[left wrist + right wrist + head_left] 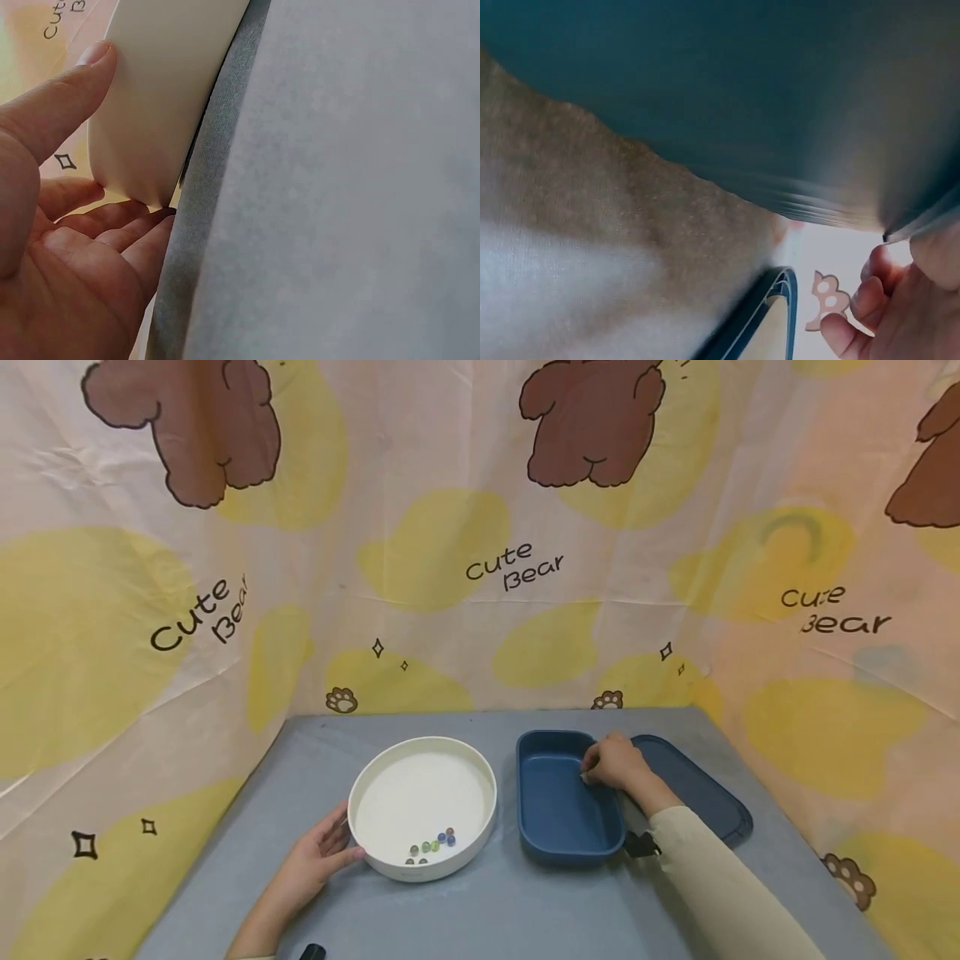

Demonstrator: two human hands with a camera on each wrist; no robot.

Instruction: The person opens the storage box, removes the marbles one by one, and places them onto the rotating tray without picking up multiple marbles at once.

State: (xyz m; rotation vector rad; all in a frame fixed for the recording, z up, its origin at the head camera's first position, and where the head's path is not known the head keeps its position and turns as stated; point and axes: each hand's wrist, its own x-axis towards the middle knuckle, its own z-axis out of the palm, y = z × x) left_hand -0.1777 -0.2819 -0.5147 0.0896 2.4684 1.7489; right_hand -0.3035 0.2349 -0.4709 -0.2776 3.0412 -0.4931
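Note:
A round white tray with a low wall stands left of centre in the head view, with several glass marbles near its front. My left hand cups its left side from outside, relaxed fingers and thumb against the wall. In the left wrist view the thumb lies at the tray's wall. Over the right side of a deep blue container, my right hand pinches a small glinting object, mostly hidden by the fingertips. In the right wrist view, the container's outer wall hides the fingertips.
A flat blue lid lies to the right of the container, partly behind the right forearm. A grey cloth covers the table. Bear-printed curtains hang around it. A black object shows at the bottom edge.

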